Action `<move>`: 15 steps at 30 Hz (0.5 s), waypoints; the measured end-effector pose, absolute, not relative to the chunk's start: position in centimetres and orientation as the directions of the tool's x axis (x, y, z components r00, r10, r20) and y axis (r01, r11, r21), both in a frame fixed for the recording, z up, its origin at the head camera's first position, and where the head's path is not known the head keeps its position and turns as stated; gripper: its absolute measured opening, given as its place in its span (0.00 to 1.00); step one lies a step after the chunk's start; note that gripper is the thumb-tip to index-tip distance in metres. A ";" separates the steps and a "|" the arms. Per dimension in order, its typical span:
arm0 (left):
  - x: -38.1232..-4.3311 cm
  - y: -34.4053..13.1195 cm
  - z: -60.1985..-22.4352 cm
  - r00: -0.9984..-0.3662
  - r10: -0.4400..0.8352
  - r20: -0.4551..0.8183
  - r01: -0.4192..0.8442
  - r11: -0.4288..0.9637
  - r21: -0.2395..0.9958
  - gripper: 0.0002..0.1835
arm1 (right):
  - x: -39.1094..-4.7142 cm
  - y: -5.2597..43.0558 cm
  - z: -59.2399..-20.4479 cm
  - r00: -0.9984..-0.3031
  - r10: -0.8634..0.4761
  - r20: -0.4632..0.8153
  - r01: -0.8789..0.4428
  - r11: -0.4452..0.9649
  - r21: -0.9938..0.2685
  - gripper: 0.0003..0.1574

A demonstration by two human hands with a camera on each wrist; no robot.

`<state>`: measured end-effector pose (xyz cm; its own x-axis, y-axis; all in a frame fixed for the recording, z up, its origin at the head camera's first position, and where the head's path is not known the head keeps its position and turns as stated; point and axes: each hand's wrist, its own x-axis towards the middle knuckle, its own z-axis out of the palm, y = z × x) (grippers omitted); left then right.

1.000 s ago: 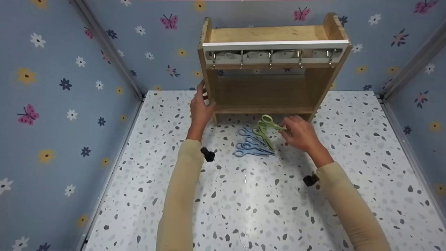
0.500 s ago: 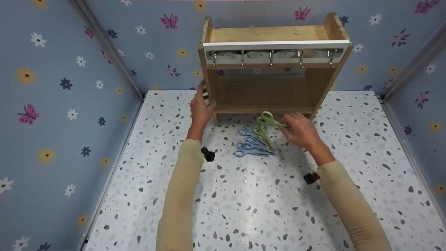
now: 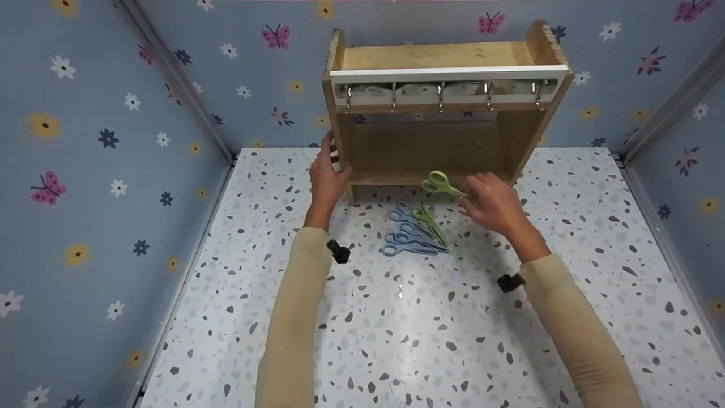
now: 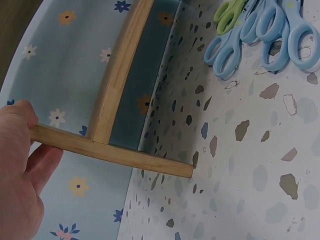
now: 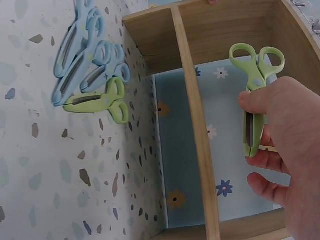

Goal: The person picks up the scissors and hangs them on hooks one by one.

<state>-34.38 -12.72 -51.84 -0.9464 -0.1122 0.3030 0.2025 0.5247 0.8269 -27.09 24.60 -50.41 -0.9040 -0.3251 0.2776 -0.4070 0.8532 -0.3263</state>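
My right hand (image 3: 491,203) pinches a pair of green scissors (image 5: 253,100) by the blades, handles pointing away, in front of the lower shelf of a wooden rack (image 3: 430,179). My left hand (image 3: 328,178) grips the rack's left side panel (image 4: 115,150), thumb on the near side and fingers behind it. Between the hands, on the speckled surface, lies a second pair of green scissors (image 3: 429,221). Several blue scissors (image 3: 410,243) lie beside it in an overlapping pile; the right wrist view also has these blue scissors (image 5: 80,55) at upper left.
A row of metal hooks (image 3: 441,96) hangs from a white strip along the rack's upper front. The rack stands against the back wall (image 3: 255,73), with side walls (image 3: 102,215) to left and right. The speckled surface (image 3: 396,334) stretches toward me.
My right hand has lifted the green scissors up and slightly right, away from the pile, to the rack's lower shelf edge. My left hand has stayed on the side panel.
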 end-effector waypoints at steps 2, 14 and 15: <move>-34.3 -12.7 -51.8 -0.946 -0.113 0.303 0.203 0.522 0.828 0.43 | -27.1 24.6 -50.2 -0.897 -0.328 0.296 -0.416 0.852 -0.317 0.13; -34.3 -12.7 -51.6 -0.956 -0.119 0.267 0.170 0.516 0.840 0.45 | -27.2 25.1 -49.2 -0.872 -0.350 0.342 -0.451 0.845 -0.285 0.13; -34.3 -12.7 -51.7 -0.957 -0.119 0.263 0.167 0.517 0.839 0.45 | -27.2 25.1 -49.1 -0.869 -0.349 0.349 -0.454 0.844 -0.285 0.13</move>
